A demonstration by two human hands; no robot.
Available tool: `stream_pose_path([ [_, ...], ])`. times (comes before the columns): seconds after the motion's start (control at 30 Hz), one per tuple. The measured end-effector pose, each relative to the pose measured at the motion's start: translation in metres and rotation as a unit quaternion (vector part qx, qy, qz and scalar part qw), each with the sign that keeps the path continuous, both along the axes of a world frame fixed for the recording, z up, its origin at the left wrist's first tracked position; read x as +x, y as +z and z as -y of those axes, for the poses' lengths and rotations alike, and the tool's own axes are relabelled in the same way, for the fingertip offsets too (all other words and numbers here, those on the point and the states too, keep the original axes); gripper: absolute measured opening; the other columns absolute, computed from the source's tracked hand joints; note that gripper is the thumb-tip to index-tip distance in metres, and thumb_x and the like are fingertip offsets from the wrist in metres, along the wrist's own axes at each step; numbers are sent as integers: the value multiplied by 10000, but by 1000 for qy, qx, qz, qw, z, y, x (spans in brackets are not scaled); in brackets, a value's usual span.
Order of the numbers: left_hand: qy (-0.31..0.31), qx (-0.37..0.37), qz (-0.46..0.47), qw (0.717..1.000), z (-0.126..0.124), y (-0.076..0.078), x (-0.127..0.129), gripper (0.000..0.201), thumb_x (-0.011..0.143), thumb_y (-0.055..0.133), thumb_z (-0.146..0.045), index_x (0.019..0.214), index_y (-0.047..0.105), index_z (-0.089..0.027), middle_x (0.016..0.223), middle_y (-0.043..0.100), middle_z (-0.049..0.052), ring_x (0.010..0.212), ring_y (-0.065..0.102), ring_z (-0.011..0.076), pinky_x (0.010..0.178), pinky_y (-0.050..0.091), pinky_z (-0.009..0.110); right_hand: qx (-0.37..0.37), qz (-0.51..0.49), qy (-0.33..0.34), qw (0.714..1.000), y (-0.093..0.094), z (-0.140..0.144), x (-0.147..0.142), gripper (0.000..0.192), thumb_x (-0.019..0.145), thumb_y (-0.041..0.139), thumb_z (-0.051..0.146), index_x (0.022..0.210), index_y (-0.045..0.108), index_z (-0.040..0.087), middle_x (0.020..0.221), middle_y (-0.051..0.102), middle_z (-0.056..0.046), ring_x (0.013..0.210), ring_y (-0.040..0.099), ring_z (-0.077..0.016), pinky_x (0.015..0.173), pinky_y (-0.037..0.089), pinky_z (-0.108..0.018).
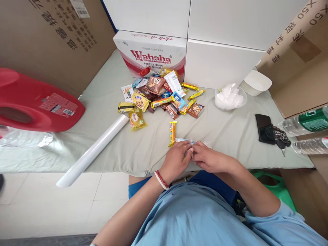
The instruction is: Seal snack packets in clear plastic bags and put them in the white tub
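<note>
Left hand (176, 160) and right hand (208, 158) are meeting knuckle to knuckle at the near edge of the cloth-covered table (102, 102), fingers curling in. They are pinching a small clear plastic wrapper (189, 142) between them, just beside a yellow snack bar (172, 133).

cloth-covered table (153, 150) | snack pile (159, 97) | white roll (93, 150) | phone (263, 127)

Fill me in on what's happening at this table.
A person sits at the cloth-covered table, both hands together at its near edge. The left hand and right hand pinch a small clear plastic wrapper. A yellow snack bar lies just beyond; a pile of snack packets sits farther back.
</note>
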State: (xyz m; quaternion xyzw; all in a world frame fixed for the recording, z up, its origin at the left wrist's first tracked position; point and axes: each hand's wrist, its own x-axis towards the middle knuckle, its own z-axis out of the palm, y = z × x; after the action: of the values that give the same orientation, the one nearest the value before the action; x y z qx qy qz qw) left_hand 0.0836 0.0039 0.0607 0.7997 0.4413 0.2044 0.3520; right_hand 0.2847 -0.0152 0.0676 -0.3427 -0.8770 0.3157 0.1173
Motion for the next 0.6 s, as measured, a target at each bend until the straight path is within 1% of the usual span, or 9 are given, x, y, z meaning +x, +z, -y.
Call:
stream_pose_path([
  [0.03,-15,50,-49,997,5,-2,3,316,1016,498,-300,1181,748,-201,1319,730,103,1202,660,277,1004,519,459,-25,-32,-10,999,3,0,10,369,951,501,109,1163,771,245,1110,682,-96,1061,572,-233,993,449,-398],
  [0.1,-30,131,-131,982,16,-7,5,341,1039,482,-302,1256,722,-193,1408,681,112,1235,627,299,972,505,498,-37,-53,-126,990,2,1,26,382,1005,449,177,1238,742,249,1039,697,-83,1021,609,-229,967,483,-385],
  [0.17,-42,193,-177,964,25,-12,6,323,1038,502,-281,1263,716,-191,1460,646,109,1229,616,291,913,496,482,9,0,-308,951,-6,3,34,356,1025,486,308,1284,714,218,1032,682,-112,1013,602,-268,950,500,-424],
  [0.2,-46,218,-191,956,29,-14,6,306,1035,510,-257,1242,725,-191,1477,633,104,1227,611,282,891,488,468,33,39,-369,928,-12,6,36,356,1003,548,368,1273,713,204,1055,669,-131,1031,585,-294,953,501,-454],
  [0.23,-49,237,-201,949,32,-17,7,293,1032,511,-230,1216,735,-191,1488,625,98,1224,608,274,874,480,454,49,75,-395,914,-19,9,35,346,963,621,398,1229,724,202,1090,655,-144,1061,564,-318,964,498,-482],
  [0.3,-52,260,-213,941,35,-21,7,293,1028,499,-179,1187,745,-191,1498,617,89,1222,600,260,860,468,435,51,109,-375,919,-27,17,34,214,892,709,333,1069,744,219,1163,634,-144,1140,527,-341,996,489,-507],
  [0.4,-47,278,-220,934,37,-25,8,315,1018,508,-170,1253,718,-179,1510,598,104,1267,562,274,908,460,438,40,78,-362,928,-21,25,33,80,884,656,199,940,706,226,1243,611,-122,1199,535,-307,1018,486,-470],
  [0.53,-12,258,-236,937,40,-24,13,409,987,546,-172,1387,627,-146,1354,653,163,1218,560,319,932,473,473,-52,-12,-367,929,3,13,15,80,972,563,237,943,636,220,952,662,-43,859,635,-186,809,509,-313],
  [0.6,-23,218,-244,945,39,-21,15,385,968,525,-124,1328,659,-146,1182,685,162,1097,597,315,881,499,480,-56,-29,-342,938,7,0,-7,90,977,549,200,915,611,216,869,659,-18,803,620,-169,770,481,-284],
])
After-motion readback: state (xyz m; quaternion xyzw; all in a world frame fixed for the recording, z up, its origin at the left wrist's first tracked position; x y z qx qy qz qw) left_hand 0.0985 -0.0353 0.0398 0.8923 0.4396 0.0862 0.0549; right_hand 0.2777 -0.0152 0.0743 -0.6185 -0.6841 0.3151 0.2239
